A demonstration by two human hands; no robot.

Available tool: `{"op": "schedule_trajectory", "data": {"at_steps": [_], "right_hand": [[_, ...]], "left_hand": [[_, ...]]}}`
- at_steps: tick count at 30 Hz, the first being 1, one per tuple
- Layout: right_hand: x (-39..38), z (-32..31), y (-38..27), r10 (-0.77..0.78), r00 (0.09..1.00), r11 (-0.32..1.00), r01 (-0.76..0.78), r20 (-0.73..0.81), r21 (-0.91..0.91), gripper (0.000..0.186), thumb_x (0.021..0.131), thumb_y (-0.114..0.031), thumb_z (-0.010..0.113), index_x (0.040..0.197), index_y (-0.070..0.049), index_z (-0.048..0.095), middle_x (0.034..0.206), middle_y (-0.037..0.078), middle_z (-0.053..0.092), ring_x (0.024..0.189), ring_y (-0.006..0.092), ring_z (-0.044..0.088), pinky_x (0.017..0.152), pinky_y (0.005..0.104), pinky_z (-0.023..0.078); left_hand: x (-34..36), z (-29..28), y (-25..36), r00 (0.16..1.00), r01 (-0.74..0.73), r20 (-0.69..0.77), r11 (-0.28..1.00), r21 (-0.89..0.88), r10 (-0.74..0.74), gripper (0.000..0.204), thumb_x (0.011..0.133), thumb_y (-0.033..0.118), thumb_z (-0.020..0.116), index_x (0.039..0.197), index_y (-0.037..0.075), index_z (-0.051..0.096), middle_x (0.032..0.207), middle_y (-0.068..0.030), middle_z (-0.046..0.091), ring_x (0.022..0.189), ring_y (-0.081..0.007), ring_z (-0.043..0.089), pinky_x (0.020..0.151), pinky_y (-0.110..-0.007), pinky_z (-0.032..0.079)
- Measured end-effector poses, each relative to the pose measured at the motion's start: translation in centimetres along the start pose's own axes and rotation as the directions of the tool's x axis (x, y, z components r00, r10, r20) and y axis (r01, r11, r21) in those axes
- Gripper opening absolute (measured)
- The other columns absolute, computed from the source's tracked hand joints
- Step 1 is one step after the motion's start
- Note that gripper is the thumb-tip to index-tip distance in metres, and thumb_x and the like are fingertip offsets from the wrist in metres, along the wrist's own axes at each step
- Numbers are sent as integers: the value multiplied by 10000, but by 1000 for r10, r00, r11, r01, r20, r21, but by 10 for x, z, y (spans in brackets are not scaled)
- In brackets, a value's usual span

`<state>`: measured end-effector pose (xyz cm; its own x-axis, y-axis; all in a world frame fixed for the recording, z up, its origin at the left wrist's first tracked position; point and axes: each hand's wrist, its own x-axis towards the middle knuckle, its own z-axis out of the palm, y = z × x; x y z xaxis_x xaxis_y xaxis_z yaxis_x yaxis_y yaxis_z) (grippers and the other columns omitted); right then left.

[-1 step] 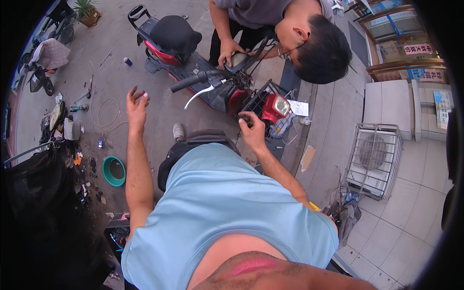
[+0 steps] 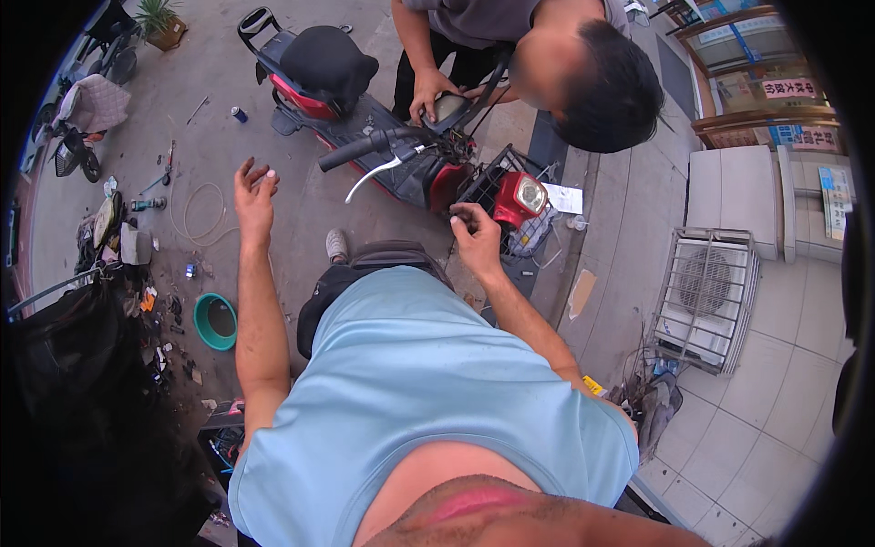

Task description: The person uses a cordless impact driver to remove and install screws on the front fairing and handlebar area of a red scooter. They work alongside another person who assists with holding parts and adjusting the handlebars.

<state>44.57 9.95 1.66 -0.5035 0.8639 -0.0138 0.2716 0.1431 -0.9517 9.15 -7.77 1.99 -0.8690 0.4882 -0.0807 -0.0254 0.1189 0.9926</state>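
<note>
My left hand (image 2: 255, 205) is raised over the pavement with its fingers apart, and nothing is in it. Close to the scooter's front end, my right hand (image 2: 478, 242) has its fingers curled in toward the thumb; whatever they hold, if anything, is hidden. Ahead stands a red and black scooter (image 2: 357, 150) with a black seat (image 2: 328, 70). Its handlebar grip (image 2: 344, 155) and silver brake lever (image 2: 374, 178) lie between my hands. Beyond my right hand are the red headlight housing (image 2: 521, 198) and a black wire basket (image 2: 497, 175).
Across the scooter a person (image 2: 510, 27) bends with a hand (image 2: 428, 93) at a rounded part. A teal basin (image 2: 214, 321), a hose (image 2: 202, 214) and a drill-like tool (image 2: 149, 204) lie left. A caged air-conditioner unit (image 2: 704, 296) stands right.
</note>
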Motion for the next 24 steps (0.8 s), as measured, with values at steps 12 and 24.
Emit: {"op": "schedule_trajectory", "data": {"at_steps": [12,24], "right_hand": [[11,-10,23,37,992,998,-30,-119,59,186,889,-45,648,1070,-33,687,814,15,671,656,52,567,608,234,468],[10,-22,59,79,979,996,-72,-186,44,158,879,-56,659,1032,-29,689,812,52,700,659,91,609,625,267,501]], "left_hand": [[-26,115,36,913,-409,126,862,301,389,606,920,176,703,1427,5,419,1328,-186,545,1200,-279,578,997,-391,487],[-27,181,21,834,-548,214,808,214,509,650,898,159,718,1436,5,388,1354,-185,494,1236,-303,535,1055,-406,426]]}}
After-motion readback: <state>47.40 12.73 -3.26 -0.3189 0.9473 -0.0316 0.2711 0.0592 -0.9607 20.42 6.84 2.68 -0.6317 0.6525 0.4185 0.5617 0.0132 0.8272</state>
